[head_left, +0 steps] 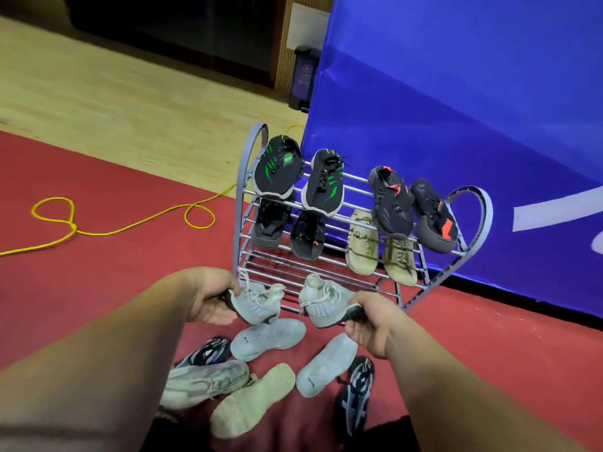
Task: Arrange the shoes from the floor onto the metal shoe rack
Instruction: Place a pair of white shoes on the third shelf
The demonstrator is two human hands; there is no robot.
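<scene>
A metal shoe rack [470,203] stands against a blue banner. Its top shelf carries a black-green pair [277,168] and a black-orange pair [391,203]. The middle shelf holds a dark pair [305,236] and a beige pair [362,246]. My left hand [208,298] grips a light grey knit sneaker [257,303] by its heel. My right hand [368,327] grips its mate [321,301] the same way. Both sneakers hang just in front of the lowest shelf. Several shoes lie on the red floor below, among them a white pair [267,337] and black-blue ones [355,393].
A yellow cord [130,226] loops over the red mat [98,282] to the left of the rack. The blue banner [473,93] rises directly behind the rack. Wooden floor [114,109] and a dark bin [305,76] lie farther back.
</scene>
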